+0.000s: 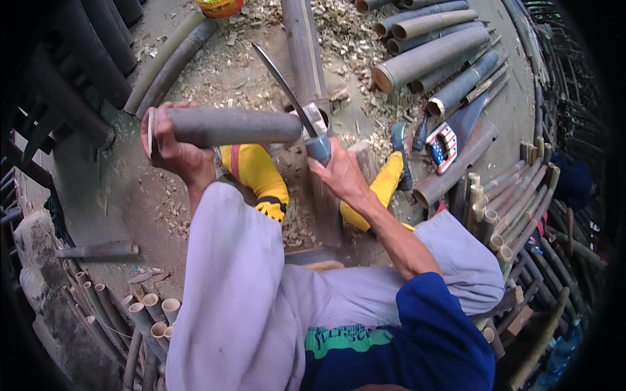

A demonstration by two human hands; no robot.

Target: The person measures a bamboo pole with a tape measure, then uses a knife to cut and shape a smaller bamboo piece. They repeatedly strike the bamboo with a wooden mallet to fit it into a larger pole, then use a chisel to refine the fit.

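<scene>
A thick, dark bamboo tube [235, 128] lies crosswise in front of me, above my knees. My left hand [179, 153] is closed around its left end, with the fingers over the far side. In my right hand [342, 171] is a knife [319, 148], gripped by its blue-grey handle. The knife's long, slightly curved blade points up and to the left, away from me. Close to the handle, the blade meets the tube's right end, where a pale cut surface shows. Whether it bites into the bamboo, I cannot tell.
Under the work runs a long bamboo pole [303, 49], amid pale wood chips [261, 32]. My yellow boots [261, 173] flank it. A handsaw [445, 148] with a patterned handle lies at right. Cut bamboo tubes [430, 55] are piled far right; thinner pieces [153, 309] stand near left.
</scene>
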